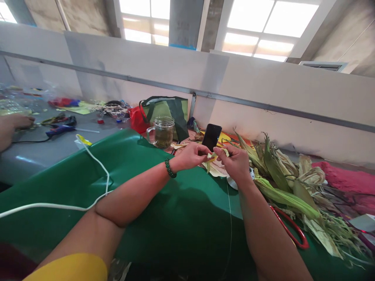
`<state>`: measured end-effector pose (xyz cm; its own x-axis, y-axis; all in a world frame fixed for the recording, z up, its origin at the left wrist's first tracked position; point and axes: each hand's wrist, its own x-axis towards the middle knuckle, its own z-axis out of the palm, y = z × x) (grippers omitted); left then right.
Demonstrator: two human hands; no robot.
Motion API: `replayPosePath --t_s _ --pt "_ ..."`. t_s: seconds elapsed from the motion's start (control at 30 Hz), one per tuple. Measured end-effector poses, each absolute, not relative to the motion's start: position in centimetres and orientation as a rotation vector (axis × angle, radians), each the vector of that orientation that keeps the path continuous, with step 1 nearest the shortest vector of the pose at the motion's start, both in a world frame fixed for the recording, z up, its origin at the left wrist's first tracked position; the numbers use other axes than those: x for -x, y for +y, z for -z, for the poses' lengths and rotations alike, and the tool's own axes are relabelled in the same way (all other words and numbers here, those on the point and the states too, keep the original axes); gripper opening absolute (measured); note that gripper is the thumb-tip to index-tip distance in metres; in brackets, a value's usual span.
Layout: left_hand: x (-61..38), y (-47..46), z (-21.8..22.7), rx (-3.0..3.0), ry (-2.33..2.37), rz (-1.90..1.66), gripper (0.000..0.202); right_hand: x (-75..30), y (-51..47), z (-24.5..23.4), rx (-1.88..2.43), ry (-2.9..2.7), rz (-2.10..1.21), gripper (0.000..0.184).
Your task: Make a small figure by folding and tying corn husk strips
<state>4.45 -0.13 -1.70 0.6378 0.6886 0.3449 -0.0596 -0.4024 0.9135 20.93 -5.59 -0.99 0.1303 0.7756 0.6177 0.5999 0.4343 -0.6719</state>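
Both hands meet above the green sheet (pixel 181 226), in front of an upright dark phone (pixel 212 136). Between thumb and fingers, my left hand (pixel 191 155) pinches a small pale yellow-green corn husk piece (pixel 213 155). My right hand (pixel 236 162) is closed on the same piece from the other side. Flat husk pieces (pixel 216 170) lie just beneath the fingers. Partly behind my right wrist is a white round object, perhaps a spool (pixel 232 183), with a thin white thread (pixel 230 218) running down from near it.
A heap of corn husks (pixel 281 168) lies right, beside red-handled scissors (pixel 288 228) and pink cloth (pixel 345 181). A glass mug (pixel 163 134) stands before a green bag (pixel 172 111). A white cable (pixel 52 206) crosses the sheet. Another person's hand (pixel 20 121) is far left, near a glue gun (pixel 60 130).
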Motion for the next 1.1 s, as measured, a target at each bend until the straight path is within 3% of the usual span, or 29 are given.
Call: replayPosePath --t_s 0.23,0.47,0.63,0.7,0.9,1.1 --pt "-4.3 0.1 1.3 -1.529 0.463 -0.750 0.034 -21.8 -4.6 0.9 1.222 -1.428 -0.431 0.049" --pt "-4.0 -0.2 1.3 -1.561 0.413 -0.733 0.036 -21.1 -4.9 1.1 1.183 -1.496 -0.371 0.049" --pt "-4.4 -0.1 1.6 -1.369 0.505 -0.827 0.042 -21.0 -5.6 1.0 1.093 -1.296 -0.009 0.037" --pt "-4.5 0.0 1.6 -1.289 0.559 -0.946 0.042 -20.8 -5.9 1.0 1.128 -1.339 0.082 0.042" --pt "-4.7 -0.1 1.6 -1.231 0.471 -1.092 0.045 -19.8 -5.3 1.9 1.270 -1.811 -0.276 0.040" --pt "-4.8 -0.1 1.8 -1.324 0.486 -1.169 0.035 -19.8 -5.6 2.0 1.244 -1.909 -0.283 0.042"
